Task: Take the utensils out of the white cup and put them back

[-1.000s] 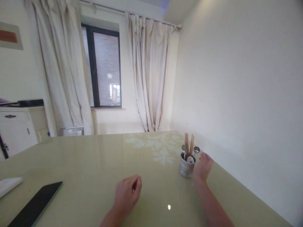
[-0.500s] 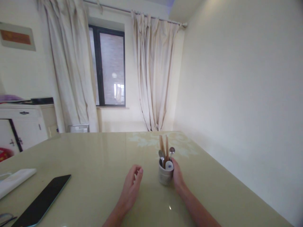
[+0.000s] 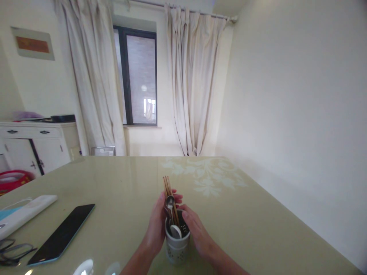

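A pale utensil holder [image 3: 177, 254] with small holes in its wall stands near me on the table. Wooden chopsticks [image 3: 166, 185], a metal spoon [image 3: 170, 201] and a white spoon [image 3: 176, 232] lean in it toward its left side. My left hand [image 3: 155, 227] is closed around the chopsticks and metal spoon, its fingertips showing behind them and its palm beside the holder. On the other side, my right hand [image 3: 199, 233] grips the holder, its fingers at the rim. Some of the fingers of both hands are hidden behind the holder and utensils.
A dark phone-like slab [image 3: 64, 233] lies to the left on the table [image 3: 123, 187], beside glasses [image 3: 15, 250] and a long white object [image 3: 28, 214]. Two pale shapes show at the bottom edge, one a white object [image 3: 83, 267]. A wall [image 3: 301, 133] runs along the right.
The holder has moved left and nearer to me with my right hand. My left hand has come onto the utensils, which now lean left. The view has shifted slightly left.
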The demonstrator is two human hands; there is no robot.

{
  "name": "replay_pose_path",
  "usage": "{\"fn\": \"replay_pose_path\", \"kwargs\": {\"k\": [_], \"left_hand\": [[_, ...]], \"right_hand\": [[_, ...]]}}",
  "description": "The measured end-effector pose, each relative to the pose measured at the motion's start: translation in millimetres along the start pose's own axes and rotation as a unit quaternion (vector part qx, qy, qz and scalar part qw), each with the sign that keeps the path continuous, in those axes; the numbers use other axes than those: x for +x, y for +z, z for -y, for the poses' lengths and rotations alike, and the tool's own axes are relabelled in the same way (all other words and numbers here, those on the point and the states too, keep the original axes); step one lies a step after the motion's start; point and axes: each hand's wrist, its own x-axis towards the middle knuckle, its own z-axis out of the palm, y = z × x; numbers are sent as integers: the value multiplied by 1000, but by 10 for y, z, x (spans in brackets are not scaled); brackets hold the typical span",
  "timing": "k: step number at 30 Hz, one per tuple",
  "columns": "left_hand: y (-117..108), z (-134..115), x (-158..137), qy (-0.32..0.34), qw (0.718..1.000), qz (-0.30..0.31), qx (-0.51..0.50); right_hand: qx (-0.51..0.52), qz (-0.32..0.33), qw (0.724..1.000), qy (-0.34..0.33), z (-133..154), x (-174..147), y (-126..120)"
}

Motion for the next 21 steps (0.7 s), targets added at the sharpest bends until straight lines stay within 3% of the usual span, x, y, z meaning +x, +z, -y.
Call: {"fn": "replay_pose_path", "kwargs": {"k": [11, 21], "left_hand": [[11, -10, 28, 5, 1000, -13, 9], [-19, -70, 0, -61, 998, 15, 12]], "right_hand": [[7, 2, 1000, 8, 17, -29, 2], [-21, 0, 1000, -6, -6, -25, -42]]}}
